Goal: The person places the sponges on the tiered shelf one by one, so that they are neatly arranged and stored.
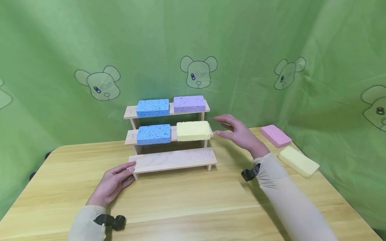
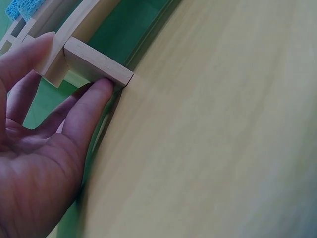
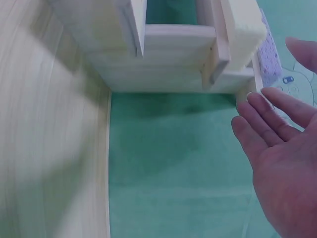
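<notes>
A three-step wooden rack (image 1: 169,161) stands on the table. Its top step bears a blue sponge (image 1: 152,107) and a purple sponge (image 1: 189,104); the middle step bears another blue sponge (image 1: 153,134) and a yellow sponge (image 1: 193,131). At the left end of the bare bottom step, my left hand (image 1: 113,182) touches the rack with fairly straight fingers. In the left wrist view a fingertip (image 2: 103,88) lies against the rack's front leg (image 2: 96,62). My right hand (image 1: 238,132) is held just right of the yellow sponge, fingers spread from the thumb and holding nothing.
On the right side of the wooden table (image 1: 193,207) lie a pink sponge (image 1: 275,135) and a second yellow sponge (image 1: 298,161). A green curtain (image 1: 241,33) with printed bear heads hangs behind the table and along its sides.
</notes>
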The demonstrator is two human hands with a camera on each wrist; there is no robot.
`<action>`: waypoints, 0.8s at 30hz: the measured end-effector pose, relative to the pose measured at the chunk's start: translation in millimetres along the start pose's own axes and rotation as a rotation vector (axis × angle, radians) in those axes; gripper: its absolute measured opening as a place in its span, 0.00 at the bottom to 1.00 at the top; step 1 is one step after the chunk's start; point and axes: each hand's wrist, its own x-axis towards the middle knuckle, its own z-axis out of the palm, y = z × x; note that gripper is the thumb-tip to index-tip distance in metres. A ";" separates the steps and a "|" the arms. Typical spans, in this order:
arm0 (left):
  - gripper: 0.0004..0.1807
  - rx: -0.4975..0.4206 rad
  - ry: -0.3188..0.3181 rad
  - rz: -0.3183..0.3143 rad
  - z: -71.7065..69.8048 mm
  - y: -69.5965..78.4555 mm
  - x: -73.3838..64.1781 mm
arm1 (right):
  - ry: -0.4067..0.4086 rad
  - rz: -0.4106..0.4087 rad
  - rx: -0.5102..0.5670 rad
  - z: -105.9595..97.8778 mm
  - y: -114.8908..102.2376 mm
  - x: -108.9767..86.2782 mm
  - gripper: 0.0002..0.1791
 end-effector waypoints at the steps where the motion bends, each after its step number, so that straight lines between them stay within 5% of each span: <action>1: 0.11 0.002 0.000 0.001 0.2 0.3 -0.2 | 0.003 0.006 0.000 -2.4 0.3 -2.3 0.29; 17: 0.11 0.001 -0.011 0.016 -0.6 -1.4 1.2 | 0.000 0.080 -0.105 -30.0 4.1 -43.6 0.28; 24: 0.11 0.002 -0.013 0.013 -0.1 -1.7 0.5 | 0.007 0.052 -0.109 -39.1 8.6 -63.5 0.28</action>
